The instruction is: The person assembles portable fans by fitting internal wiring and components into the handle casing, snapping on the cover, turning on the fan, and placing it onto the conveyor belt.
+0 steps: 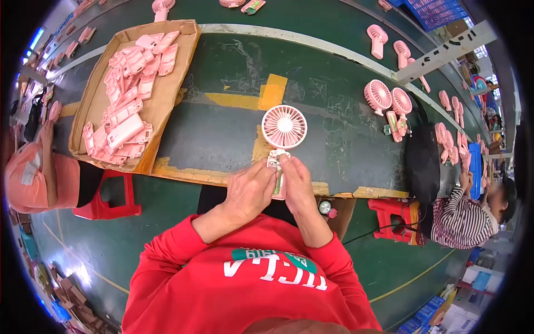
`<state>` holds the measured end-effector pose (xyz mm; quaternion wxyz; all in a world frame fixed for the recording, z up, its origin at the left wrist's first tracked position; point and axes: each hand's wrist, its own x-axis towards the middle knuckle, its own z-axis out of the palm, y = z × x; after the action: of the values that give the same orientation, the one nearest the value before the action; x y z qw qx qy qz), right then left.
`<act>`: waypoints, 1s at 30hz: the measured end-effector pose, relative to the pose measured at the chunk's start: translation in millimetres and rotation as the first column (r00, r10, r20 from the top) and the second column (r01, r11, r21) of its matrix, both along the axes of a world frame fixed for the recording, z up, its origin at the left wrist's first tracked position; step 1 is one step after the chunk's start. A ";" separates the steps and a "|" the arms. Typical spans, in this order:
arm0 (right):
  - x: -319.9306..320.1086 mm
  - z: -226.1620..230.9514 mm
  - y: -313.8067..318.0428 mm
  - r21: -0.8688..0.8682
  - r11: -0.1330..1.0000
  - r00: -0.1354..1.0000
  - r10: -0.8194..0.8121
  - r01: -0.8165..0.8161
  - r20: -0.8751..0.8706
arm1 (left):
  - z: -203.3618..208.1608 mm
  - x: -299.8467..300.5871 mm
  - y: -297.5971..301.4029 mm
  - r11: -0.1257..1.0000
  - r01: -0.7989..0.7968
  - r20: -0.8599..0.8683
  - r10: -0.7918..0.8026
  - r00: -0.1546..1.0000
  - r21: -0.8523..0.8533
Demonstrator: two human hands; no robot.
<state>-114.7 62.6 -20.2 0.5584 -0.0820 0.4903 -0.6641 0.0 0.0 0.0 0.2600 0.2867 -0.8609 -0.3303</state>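
Observation:
Between my two hands is a pink handheld fan (284, 127), its round grille pointing away from me over the table's near edge. The handle is uncovered, so a circuit board and a green-and-white inside part show. My left hand (248, 188) closes on the handle from the left, fingertips at the board. From the right, my right hand (297, 181) wraps the handle, its thumb pressed on the upper part of the board. Fingers hide much of the handle's sides.
A cardboard tray (189, 42) of pink handle covers (125, 131) stands at left. More fans (378, 96) lie at right, beside a black bag-like thing (421, 161). Behind a metal rail (300, 39) runs a green belt with pink fans. Co-workers sit left and right near red stools (114, 200).

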 end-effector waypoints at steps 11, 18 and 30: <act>-11.0 -4.2 1.6 0.032 0.999 0.992 -0.002 0.006 -0.125 | 35.4 71.4 -63.7 0.983 0.006 0.036 0.001 0.999 -0.183; -16.2 -0.2 1.4 0.060 0.998 0.997 -0.005 0.010 -0.077 | 54.4 171.1 -180.7 0.822 -0.150 0.496 0.465 0.733 -0.549; -17.5 -2.0 -3.8 -0.041 0.998 0.999 0.052 -0.052 0.003 | 83.8 118.8 -201.0 0.936 -0.275 0.310 0.335 0.890 -0.221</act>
<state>-132.2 58.7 -22.2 0.5746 -0.1050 0.4731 -0.6595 118.8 -201.0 83.8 0.1783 0.4483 -0.8621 -0.1550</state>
